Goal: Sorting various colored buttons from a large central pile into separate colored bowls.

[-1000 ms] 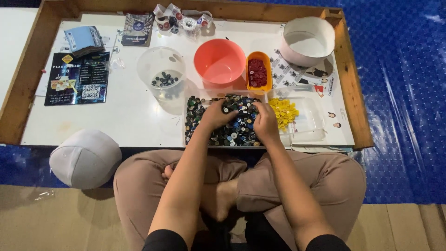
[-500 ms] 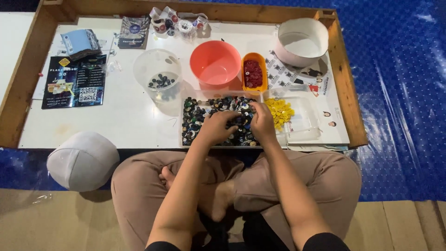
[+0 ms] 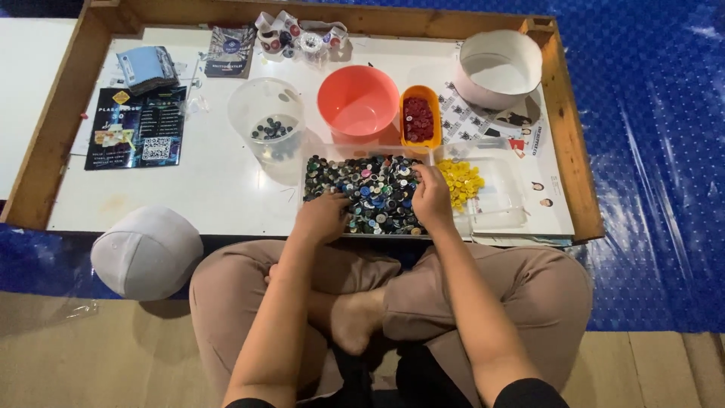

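Observation:
A dense pile of mixed dark, blue and white buttons (image 3: 366,189) lies in a shallow tray at the near edge of the white board. My left hand (image 3: 321,219) rests knuckles-up on the pile's near left corner, fingers curled down among the buttons. My right hand (image 3: 432,198) lies on the pile's right side, its fingertips at the upper right edge next to a heap of yellow buttons (image 3: 461,181). Whether either hand holds a button is hidden.
Behind the pile stand a clear cup with dark buttons (image 3: 268,125), a coral bowl (image 3: 357,102), an orange dish of red buttons (image 3: 418,119) and a white round tub (image 3: 498,68). A dark leaflet (image 3: 136,128) lies left. A wooden frame (image 3: 45,159) rims the board. A white cap (image 3: 147,253) sits on the floor.
My left hand has drawn back from the middle of the pile to its near left corner. My right hand has shifted slightly right, toward the yellow buttons.

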